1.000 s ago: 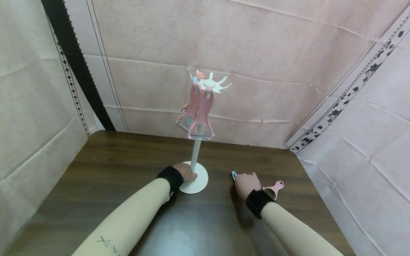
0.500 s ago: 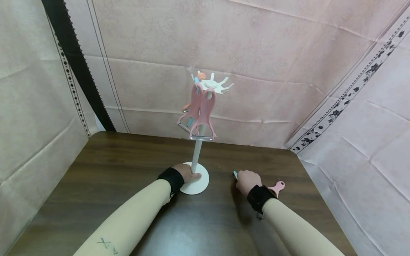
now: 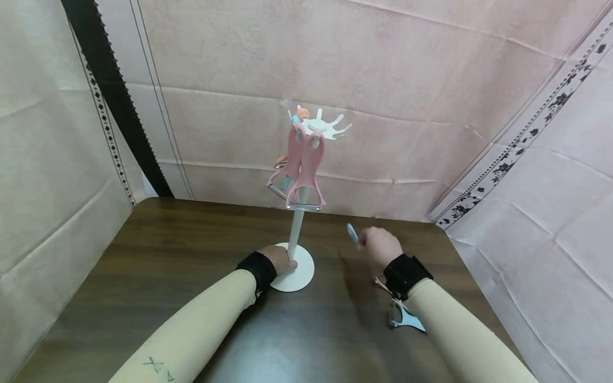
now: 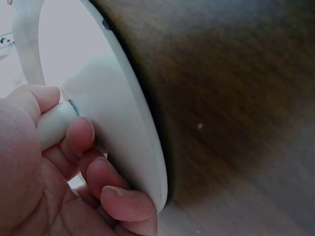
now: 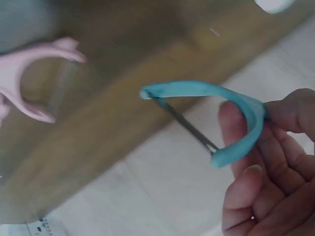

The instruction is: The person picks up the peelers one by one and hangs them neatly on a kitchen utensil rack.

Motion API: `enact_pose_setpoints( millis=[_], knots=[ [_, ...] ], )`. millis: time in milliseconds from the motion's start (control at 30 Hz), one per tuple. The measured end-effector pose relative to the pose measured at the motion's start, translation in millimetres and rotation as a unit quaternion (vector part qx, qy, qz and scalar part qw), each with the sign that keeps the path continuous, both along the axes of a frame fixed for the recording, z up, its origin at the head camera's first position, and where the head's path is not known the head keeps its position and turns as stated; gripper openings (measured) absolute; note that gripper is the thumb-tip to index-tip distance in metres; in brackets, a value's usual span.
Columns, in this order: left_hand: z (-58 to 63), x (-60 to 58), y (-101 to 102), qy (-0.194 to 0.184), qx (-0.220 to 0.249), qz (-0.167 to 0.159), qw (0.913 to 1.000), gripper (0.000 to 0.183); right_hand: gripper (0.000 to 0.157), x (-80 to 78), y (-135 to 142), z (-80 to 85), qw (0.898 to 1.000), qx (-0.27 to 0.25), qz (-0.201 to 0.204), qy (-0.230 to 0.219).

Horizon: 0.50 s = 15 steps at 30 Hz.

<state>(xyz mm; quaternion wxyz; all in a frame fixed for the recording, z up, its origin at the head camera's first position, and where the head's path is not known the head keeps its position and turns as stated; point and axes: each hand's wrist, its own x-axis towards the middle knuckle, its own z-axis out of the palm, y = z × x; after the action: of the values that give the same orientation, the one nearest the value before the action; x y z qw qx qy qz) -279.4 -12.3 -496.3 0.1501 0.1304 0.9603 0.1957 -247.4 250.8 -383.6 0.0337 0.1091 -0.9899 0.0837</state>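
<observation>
My left hand [image 3: 278,259] grips the pole [image 4: 53,125] of a white stand low down, right above its round base [image 3: 303,271]. In the left wrist view, thumb and fingers wrap the pole and other fingertips rest at the base's rim. My right hand [image 3: 380,248] holds a light blue peeler [image 5: 253,120] above the table, its handle [image 3: 352,233] poking out to the left. In the right wrist view, the peeler's metal blade faces away from the palm. Two pink peelers [image 3: 311,165] hang from the stand's hooked top [image 3: 320,126], with blue and orange ones partly hidden behind.
Another blue peeler [image 3: 407,319] lies on the brown table [image 3: 230,223] beside my right forearm. A pink peeler [image 5: 11,73] lies there too, mostly covered by my wrist in the head view. Pale patterned cloth [image 3: 230,53] hangs behind and at both sides.
My right hand has lifted away from the table and moved back and slightly right with the blue peeler. The blue peeler on the table has come into view. My left hand stays on the pole.
</observation>
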Motion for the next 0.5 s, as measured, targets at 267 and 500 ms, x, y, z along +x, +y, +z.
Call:
enact_pose_setpoints(
  millis=[267, 500],
  knots=[
    [8.0, 1.3, 0, -0.014, 0.000, 0.009, 0.9999, 0.036, 0.014, -27.0, -12, 60.2, 0.980, -0.192, 0.040, 0.024],
    [1.1, -2.8, 0, -0.017, -0.004, -0.001, 0.9998, 0.037, 0.016, -34.1, -35, 106.5, 0.950, -0.288, 0.071, 0.101]
  ],
)
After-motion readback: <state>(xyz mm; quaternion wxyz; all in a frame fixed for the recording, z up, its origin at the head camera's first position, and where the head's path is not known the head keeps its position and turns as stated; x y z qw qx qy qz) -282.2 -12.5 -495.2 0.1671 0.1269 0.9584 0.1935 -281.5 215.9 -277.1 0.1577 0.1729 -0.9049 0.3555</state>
